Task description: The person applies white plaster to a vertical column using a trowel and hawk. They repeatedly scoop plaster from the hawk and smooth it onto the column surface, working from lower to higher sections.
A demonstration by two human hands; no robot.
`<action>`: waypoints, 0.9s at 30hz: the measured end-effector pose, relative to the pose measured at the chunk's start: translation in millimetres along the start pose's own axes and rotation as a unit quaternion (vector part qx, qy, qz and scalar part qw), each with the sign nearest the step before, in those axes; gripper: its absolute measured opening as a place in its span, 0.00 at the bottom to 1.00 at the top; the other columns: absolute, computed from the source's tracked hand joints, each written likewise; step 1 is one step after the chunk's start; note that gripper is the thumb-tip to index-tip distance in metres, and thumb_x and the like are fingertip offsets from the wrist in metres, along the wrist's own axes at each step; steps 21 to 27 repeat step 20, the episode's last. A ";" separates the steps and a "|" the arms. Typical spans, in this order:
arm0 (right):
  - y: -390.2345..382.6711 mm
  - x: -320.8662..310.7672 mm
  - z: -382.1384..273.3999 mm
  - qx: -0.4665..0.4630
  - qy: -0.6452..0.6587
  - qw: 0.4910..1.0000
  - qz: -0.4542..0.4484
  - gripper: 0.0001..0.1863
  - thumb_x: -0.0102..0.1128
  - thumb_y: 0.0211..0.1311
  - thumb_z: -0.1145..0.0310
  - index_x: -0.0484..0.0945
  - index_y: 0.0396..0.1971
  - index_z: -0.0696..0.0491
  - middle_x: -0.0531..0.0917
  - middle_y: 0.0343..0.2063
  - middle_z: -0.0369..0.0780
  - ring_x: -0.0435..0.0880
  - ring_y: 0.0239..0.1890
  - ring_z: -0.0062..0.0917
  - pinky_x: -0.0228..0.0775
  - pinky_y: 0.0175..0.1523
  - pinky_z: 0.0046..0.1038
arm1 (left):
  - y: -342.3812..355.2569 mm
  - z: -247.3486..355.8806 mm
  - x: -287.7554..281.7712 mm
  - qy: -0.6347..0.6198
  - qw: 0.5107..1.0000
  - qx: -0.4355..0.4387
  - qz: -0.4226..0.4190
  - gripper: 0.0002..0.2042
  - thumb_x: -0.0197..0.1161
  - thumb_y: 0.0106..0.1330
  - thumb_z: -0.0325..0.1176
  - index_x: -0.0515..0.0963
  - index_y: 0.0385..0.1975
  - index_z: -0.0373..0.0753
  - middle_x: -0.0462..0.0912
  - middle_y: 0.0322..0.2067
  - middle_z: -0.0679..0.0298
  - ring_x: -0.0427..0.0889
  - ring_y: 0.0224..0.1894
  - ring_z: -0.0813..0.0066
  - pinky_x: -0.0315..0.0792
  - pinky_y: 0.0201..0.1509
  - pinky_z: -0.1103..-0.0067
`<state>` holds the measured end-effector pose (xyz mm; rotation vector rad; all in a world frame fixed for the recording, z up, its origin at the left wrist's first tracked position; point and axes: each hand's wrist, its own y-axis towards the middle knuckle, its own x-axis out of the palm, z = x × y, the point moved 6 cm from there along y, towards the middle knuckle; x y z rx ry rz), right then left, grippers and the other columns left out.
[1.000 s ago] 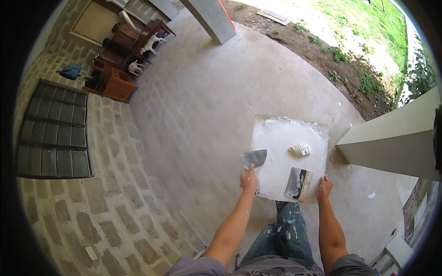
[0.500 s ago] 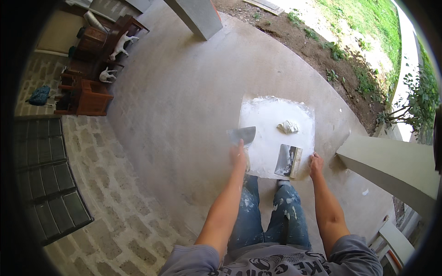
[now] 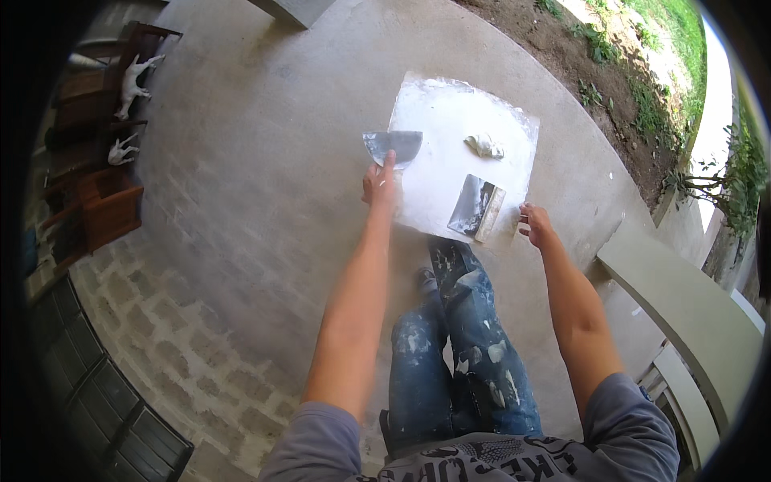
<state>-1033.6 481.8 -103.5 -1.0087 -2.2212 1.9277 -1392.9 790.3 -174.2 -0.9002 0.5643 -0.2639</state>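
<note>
My left hand is closed round a wide putty knife with a grey, round-cornered blade, beside the left edge of a board. The square board is smeared with white. On it rest a lump of white filler and a second, broader filling knife, its blade streaked with white. My right hand is at the board's right edge, its fingers bent and apart; whether they touch the edge I cannot tell. What bears the board is hidden. Below it show my paint-spotted jeans.
The floor is grey concrete, with a stone-patterned strip at left. Wooden furniture and two white animal-shaped objects are at far left. A pale pillar rises at right, another at the top. Soil and grass lie beyond.
Board and both hands appear higher in the picture. My right hand's fingers have opened somewhat. My legs have changed stance, and the view has shifted right.
</note>
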 end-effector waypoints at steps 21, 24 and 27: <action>31.6 95.3 5.0 0.078 -0.102 0.990 -0.052 0.42 0.71 0.74 0.63 0.64 0.83 0.57 0.74 0.77 0.49 0.76 0.76 0.44 0.72 0.74 0.53 | 246.9 12.6 82.2 0.086 0.994 0.071 -0.016 0.51 0.67 0.62 0.80 0.81 0.70 0.37 0.82 0.68 0.40 0.71 0.78 0.45 0.62 0.82 0.51; 31.6 95.3 5.0 0.078 -0.102 0.990 -0.052 0.42 0.71 0.74 0.63 0.64 0.83 0.57 0.74 0.77 0.49 0.76 0.76 0.44 0.72 0.74 0.53 | 246.9 12.6 82.2 0.086 0.994 0.071 -0.016 0.51 0.67 0.62 0.80 0.81 0.70 0.37 0.82 0.68 0.40 0.71 0.78 0.45 0.62 0.82 0.51; 31.6 95.3 5.0 0.078 -0.102 0.990 -0.052 0.42 0.71 0.74 0.63 0.64 0.83 0.57 0.74 0.77 0.49 0.76 0.76 0.44 0.72 0.74 0.53 | 246.9 12.6 82.2 0.086 0.994 0.071 -0.016 0.51 0.67 0.62 0.80 0.81 0.70 0.37 0.82 0.68 0.40 0.71 0.78 0.45 0.62 0.82 0.51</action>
